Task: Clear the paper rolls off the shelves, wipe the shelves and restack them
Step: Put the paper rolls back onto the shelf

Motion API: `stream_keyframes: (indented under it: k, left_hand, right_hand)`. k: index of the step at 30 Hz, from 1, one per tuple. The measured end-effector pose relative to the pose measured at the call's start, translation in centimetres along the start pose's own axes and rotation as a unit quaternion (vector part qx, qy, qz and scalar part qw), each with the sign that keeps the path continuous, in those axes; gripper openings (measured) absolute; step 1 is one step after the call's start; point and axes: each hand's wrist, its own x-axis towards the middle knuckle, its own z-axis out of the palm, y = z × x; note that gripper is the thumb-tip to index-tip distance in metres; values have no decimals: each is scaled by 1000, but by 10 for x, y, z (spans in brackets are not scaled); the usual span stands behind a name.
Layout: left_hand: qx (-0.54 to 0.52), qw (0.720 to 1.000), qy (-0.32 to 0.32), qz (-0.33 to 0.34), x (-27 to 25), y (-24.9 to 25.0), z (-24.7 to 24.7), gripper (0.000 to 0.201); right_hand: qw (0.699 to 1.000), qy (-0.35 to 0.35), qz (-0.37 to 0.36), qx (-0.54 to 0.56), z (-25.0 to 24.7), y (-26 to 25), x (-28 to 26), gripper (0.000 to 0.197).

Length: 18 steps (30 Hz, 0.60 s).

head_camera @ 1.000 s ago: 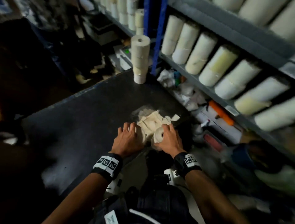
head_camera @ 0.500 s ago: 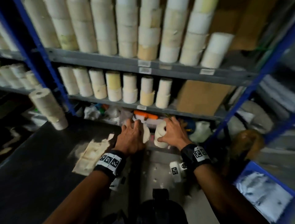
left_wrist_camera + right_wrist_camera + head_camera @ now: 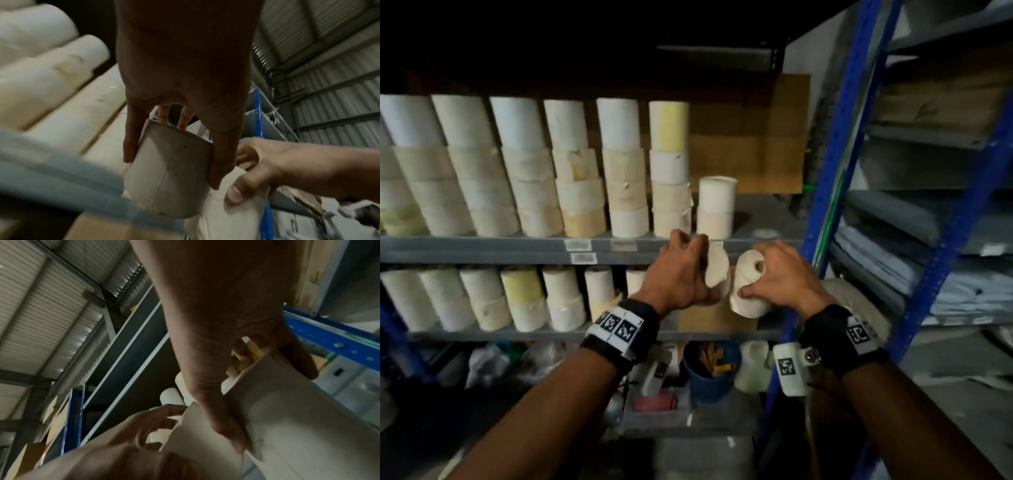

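Left hand [image 3: 677, 274] grips one paper roll [image 3: 717, 272], right hand [image 3: 779, 274] grips another roll [image 3: 748, 287]; best set each upright atop the short stack [image 3: 715, 207], w/ edges squared.

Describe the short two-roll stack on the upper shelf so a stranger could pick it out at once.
Start at the upper grey metal shelf packed with tall columns of white and cream paper rolls. Follow that row rightward to its end, just before the brown cardboard sheet. The short stack of two pale paper rolls stands there, about half its neighbours' height, white roll over cream one.
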Motion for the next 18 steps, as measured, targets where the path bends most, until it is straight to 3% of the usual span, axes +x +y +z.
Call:
stream_keyframes:
  k: [6,10,18]
  left_hand:
    - [33,998,50,-31,125,47,-51,104]
    - [45,994,70,-70,191,57,-75,94]
    - [73,988,31,-135,273,49,-73,94]
  right_hand:
    - [999,52,-11,1,-61,32,74,102]
    - [997,68,-13,15,-82,40,114,88]
    - [995,84,-29,41,-100,46,168,87]
